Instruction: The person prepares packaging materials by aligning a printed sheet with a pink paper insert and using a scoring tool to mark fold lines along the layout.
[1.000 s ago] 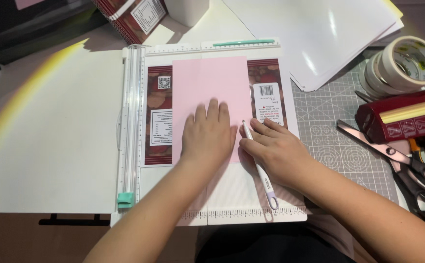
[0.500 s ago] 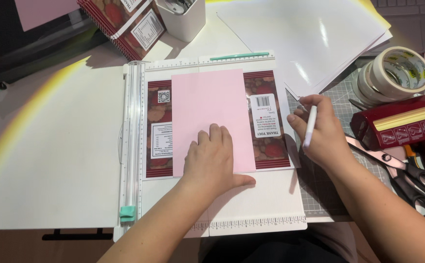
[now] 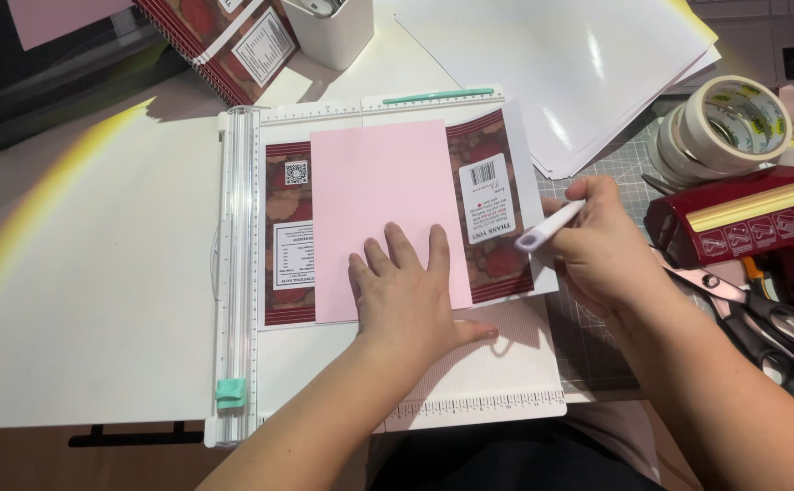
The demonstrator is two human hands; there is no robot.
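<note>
- Moved since a second ago: right hand [image 3: 611, 250] has lifted off the pink sheet [image 3: 383, 209] and swung out past the right edge of the printed wrapper [image 3: 488, 214], carrying the white stylus-like tool [image 3: 552, 225] with it; the tool no longer touches any paper, so that pass of the tool looks finished.
- Unmoved: left hand [image 3: 411, 291] stays flat on the lower right part of the pink sheet, fingers spread and apart, thumb out on the board; it grips nothing, only presses.
- Pink sheet: lies centred on the dark red printed wrapper, long axis running away from the person, short edges toward and away; upper edge near the board's top ruler.
- Printed wrapper: long axis left to right, crossing under the pink sheet, red panels showing on both sides.
- White tool: clamped in the closed right fingers, tilted, its rounded end pointing left and down toward the wrapper.
- Paper trimmer board [image 3: 233, 273]: white, rail on its left with a teal slider [image 3: 231, 393] near the person's end; rests on the table.
- Around: tape rolls [image 3: 720, 127], dark red tape dispenser [image 3: 761, 232] and scissors [image 3: 761, 318] at right; white sheets [image 3: 579, 64] above.
</note>
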